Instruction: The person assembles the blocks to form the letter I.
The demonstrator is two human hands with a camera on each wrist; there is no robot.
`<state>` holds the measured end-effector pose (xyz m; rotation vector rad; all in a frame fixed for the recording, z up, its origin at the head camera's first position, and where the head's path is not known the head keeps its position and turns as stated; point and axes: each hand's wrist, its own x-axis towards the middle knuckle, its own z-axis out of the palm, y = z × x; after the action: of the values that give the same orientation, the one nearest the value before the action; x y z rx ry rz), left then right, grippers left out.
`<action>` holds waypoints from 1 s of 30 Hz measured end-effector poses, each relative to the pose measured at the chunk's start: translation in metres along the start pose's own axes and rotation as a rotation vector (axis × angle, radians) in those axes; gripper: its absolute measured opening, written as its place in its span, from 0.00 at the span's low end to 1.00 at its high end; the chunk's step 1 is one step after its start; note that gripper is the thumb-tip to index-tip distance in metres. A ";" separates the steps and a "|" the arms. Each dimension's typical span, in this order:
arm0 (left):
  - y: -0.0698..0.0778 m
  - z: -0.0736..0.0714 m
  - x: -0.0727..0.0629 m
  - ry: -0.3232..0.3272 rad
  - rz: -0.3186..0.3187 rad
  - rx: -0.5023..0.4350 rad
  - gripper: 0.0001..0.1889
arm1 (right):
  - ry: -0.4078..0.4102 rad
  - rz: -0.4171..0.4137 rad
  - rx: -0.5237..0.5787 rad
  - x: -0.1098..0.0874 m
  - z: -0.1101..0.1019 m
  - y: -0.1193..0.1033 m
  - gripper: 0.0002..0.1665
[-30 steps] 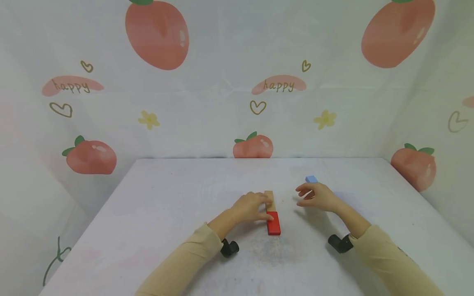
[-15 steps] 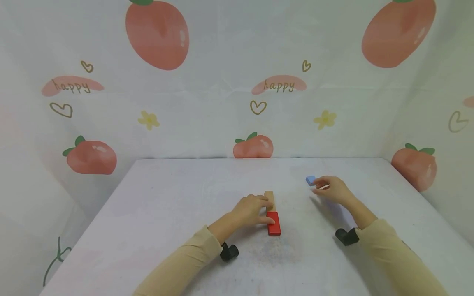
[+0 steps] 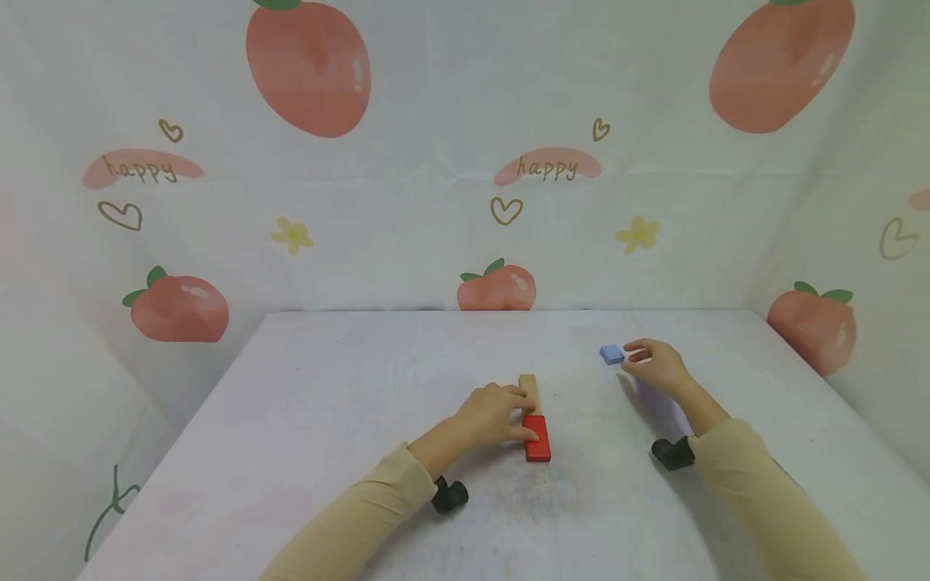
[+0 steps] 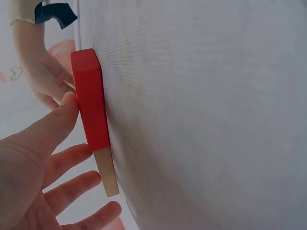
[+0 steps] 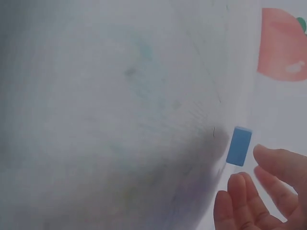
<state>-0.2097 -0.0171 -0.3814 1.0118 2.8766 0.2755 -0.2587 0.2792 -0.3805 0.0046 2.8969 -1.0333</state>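
Observation:
A red block (image 3: 537,439) lies flat on the table, end to end with a plain wooden block (image 3: 530,394). My left hand (image 3: 488,415) rests over the pair: the thumb touches the red block, and the loosely spread fingers (image 4: 74,187) lie at the wooden one. Farther back on the right is a small blue block (image 3: 612,354), seen as an upright rectangle in the right wrist view. Just right of it hovers my right hand (image 3: 659,367), its relaxed fingers (image 5: 247,201) holding nothing. A narrow gap separates the thumb from the blue block.
The white table (image 3: 378,379) runs back to a cloth backdrop (image 3: 407,202) printed with peaches, hearts and flowers. Dark wrist cameras sit under both sleeves (image 3: 363,516).
My right hand has moved right and back, from in front of the blue block to its right side. The left hand and all three blocks stay nearly the same.

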 end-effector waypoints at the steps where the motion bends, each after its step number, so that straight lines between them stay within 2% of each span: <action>1: 0.000 0.000 0.000 -0.002 -0.001 -0.004 0.24 | -0.002 0.006 0.004 0.001 0.000 0.000 0.27; 5: -0.001 0.001 0.001 -0.006 0.001 -0.019 0.24 | -0.013 0.024 0.011 0.005 0.002 0.000 0.27; 15: -0.001 0.003 0.003 -0.036 -0.028 -0.047 0.25 | -0.040 0.002 0.037 0.014 0.002 0.000 0.31; 22: -0.001 0.004 0.003 -0.047 -0.039 -0.062 0.25 | -0.084 -0.026 0.090 0.036 0.004 0.025 0.34; 30: -0.001 0.004 0.004 -0.047 -0.046 -0.068 0.25 | -0.115 0.060 -0.004 0.027 0.004 0.002 0.32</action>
<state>-0.2126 -0.0151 -0.3860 0.9265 2.8240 0.3393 -0.2849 0.2775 -0.3862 0.0303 2.7785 -0.9838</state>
